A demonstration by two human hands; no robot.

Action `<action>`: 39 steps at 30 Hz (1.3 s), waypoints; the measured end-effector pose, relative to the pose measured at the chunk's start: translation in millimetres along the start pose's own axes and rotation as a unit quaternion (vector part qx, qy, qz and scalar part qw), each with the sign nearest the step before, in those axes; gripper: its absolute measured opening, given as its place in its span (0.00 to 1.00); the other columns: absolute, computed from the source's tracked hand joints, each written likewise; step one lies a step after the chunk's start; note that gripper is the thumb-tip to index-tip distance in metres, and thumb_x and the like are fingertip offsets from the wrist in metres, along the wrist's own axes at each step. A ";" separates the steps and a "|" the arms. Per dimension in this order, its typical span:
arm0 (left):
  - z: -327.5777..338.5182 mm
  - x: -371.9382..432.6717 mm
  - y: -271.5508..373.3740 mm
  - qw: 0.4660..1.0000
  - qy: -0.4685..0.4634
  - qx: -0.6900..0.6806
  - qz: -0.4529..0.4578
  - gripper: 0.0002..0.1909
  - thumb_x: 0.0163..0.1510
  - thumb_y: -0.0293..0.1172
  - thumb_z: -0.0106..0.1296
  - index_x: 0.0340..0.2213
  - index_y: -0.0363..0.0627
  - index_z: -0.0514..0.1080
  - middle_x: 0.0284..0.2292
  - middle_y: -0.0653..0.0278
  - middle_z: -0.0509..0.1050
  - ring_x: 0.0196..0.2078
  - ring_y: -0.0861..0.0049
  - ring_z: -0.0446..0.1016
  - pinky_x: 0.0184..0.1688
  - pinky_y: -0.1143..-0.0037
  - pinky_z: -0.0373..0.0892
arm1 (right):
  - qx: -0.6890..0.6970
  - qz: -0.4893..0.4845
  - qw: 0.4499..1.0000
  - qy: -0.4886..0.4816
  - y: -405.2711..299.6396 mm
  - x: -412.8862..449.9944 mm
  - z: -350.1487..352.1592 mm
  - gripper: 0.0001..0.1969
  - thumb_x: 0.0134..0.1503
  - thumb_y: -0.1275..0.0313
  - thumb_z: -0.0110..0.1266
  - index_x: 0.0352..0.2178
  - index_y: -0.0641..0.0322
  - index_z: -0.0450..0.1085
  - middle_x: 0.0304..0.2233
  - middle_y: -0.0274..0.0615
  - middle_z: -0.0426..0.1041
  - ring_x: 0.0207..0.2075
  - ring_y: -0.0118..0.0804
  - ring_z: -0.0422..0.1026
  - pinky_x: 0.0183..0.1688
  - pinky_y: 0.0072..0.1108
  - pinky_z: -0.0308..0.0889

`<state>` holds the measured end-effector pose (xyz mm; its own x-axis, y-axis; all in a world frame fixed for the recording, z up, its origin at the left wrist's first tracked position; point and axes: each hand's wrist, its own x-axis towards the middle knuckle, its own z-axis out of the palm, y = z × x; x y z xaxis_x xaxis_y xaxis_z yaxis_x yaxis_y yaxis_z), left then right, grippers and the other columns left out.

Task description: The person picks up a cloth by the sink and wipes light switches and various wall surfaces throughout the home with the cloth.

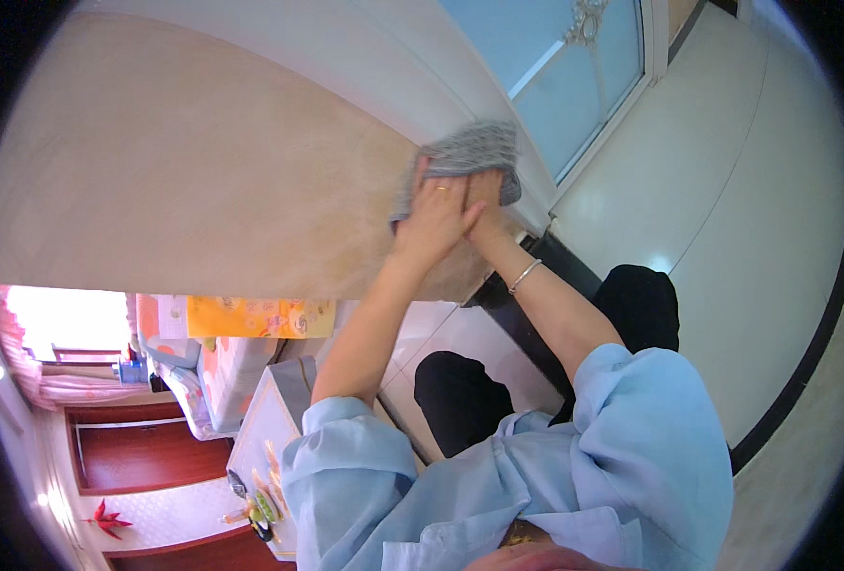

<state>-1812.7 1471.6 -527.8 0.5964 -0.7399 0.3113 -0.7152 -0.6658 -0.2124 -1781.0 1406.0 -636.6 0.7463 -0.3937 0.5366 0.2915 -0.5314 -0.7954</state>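
Observation:
A grey, streaky cloth (475, 146) lies pressed on the white door frame (393, 64) and the edge of the beige wall (200, 157). My left hand (432, 218), with a ring on one finger, presses the cloth, its fingertips partly covered by a fold. Close beside it and touching it, my right hand (487, 210) also bears on the cloth, its fingertips hidden under the grey fabric. A silver bangle (524, 276) circles my right wrist.
A blue glass door panel (579, 93) stands beyond the frame. Below runs a black threshold strip (529, 321) between pale floor tiles (679, 178). To the left are a low table (268, 421) with items on it, a sofa (240, 371) and a red-brown door (154, 457).

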 end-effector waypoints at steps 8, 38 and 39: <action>-202.8 78.3 -65.5 0.924 0.285 0.231 -0.104 0.32 0.52 0.49 0.50 0.52 0.39 0.64 0.47 0.47 0.71 0.52 0.53 0.67 0.61 0.51 0.46 | 0.071 -0.287 0.944 0.143 -205.6 194.9 -86.5 0.17 0.48 0.62 0.51 0.40 0.53 0.72 0.43 0.43 0.72 0.49 0.46 0.67 0.54 0.44 0.55; -192.3 -96.6 -60.2 0.955 0.203 0.199 -0.084 0.22 0.62 0.38 0.40 0.53 0.39 0.65 0.55 0.49 0.64 0.59 0.52 0.61 0.61 0.59 0.55 | 0.062 -0.080 0.994 0.038 42.4 76.7 -23.8 0.28 0.50 0.65 0.55 0.54 0.61 0.64 0.58 0.43 0.62 0.61 0.44 0.58 0.64 0.42 0.49; -184.4 -100.8 -66.9 0.955 0.200 0.200 -0.085 0.22 0.62 0.38 0.40 0.53 0.39 0.65 0.55 0.49 0.64 0.59 0.52 0.61 0.61 0.59 0.55 | 0.048 -0.036 0.998 0.012 69.4 48.4 -16.6 0.27 0.50 0.65 0.54 0.53 0.60 0.64 0.58 0.43 0.62 0.61 0.44 0.58 0.63 0.42 0.49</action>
<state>-1892.2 1608.4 -374.2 0.4484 -0.5748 0.6845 -0.3759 -0.8161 -0.4390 -1734.6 1337.6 -661.2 0.7075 -0.3750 0.5990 0.4005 -0.4856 -0.7770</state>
